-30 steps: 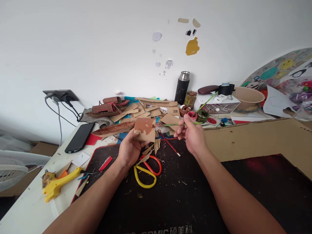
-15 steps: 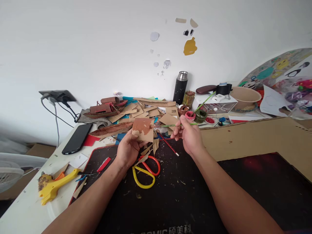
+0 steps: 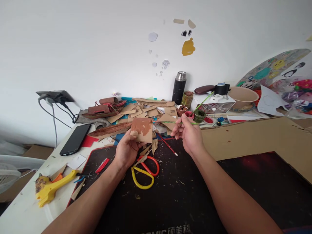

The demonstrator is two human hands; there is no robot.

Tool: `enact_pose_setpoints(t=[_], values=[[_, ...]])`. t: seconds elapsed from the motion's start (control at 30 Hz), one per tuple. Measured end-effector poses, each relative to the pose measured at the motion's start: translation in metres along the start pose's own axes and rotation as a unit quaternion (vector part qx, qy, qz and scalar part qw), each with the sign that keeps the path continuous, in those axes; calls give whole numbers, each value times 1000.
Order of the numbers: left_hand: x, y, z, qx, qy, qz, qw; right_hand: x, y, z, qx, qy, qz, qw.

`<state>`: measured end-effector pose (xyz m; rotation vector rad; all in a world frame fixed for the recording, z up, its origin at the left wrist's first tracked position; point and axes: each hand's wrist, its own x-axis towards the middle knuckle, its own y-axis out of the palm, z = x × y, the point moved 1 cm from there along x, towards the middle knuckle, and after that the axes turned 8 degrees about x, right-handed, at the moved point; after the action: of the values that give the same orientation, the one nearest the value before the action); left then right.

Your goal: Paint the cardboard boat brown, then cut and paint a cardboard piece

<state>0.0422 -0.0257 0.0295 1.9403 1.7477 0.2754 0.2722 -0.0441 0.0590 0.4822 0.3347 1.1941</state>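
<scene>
A square piece of cardboard (image 3: 141,128) is gripped at its lower left by my left hand (image 3: 126,151). Brown paint covers its upper part, while a bare strip shows along the bottom. My right hand (image 3: 188,135) pinches a thin green paintbrush (image 3: 168,122), whose tip meets the cardboard's upper right edge. Beyond my hands stand open pots of brown paint (image 3: 182,110), red paint (image 3: 189,115) and dark green paint (image 3: 200,115). Another green brush (image 3: 203,102) leans in the red pot. Behind my left hand lies a brown-painted boat-shaped piece (image 3: 109,129).
Scissors (image 3: 143,172) with red and yellow handles and a red pencil (image 3: 168,144) lie on the black mat (image 3: 170,198). To the left are a yellow glue gun (image 3: 55,188) and a phone (image 3: 75,139). Cardboard scraps (image 3: 146,110), a model boat (image 3: 104,109) and a flask (image 3: 179,87) stand along the wall.
The brush tip has moved up and right, from the painted face to the cardboard's upper right edge. Brown paint covers slightly more of the right side. The view has shifted a little.
</scene>
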Motion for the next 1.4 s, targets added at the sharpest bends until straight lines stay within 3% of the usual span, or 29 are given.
enact_pose_setpoints(t=[0.23, 0.43, 0.87, 1.1, 1.4], values=[[1, -1, 1, -4, 6, -2, 1000, -3, 2, 0, -3, 7, 25, 1000], [0, 1, -1, -3, 3, -9, 1000, -1, 1, 0, -7, -5, 7, 1000], [1, 1, -1, -10, -2, -23, 1000, -4, 5, 0, -9, 14, 54, 998], [1, 0, -1, -15, -3, -17, 1000, -2, 4, 2, -21, 7, 32, 999], [1, 1, -2, -23, -9, -31, 999, -4, 3, -3, -16, 20, 50, 998]])
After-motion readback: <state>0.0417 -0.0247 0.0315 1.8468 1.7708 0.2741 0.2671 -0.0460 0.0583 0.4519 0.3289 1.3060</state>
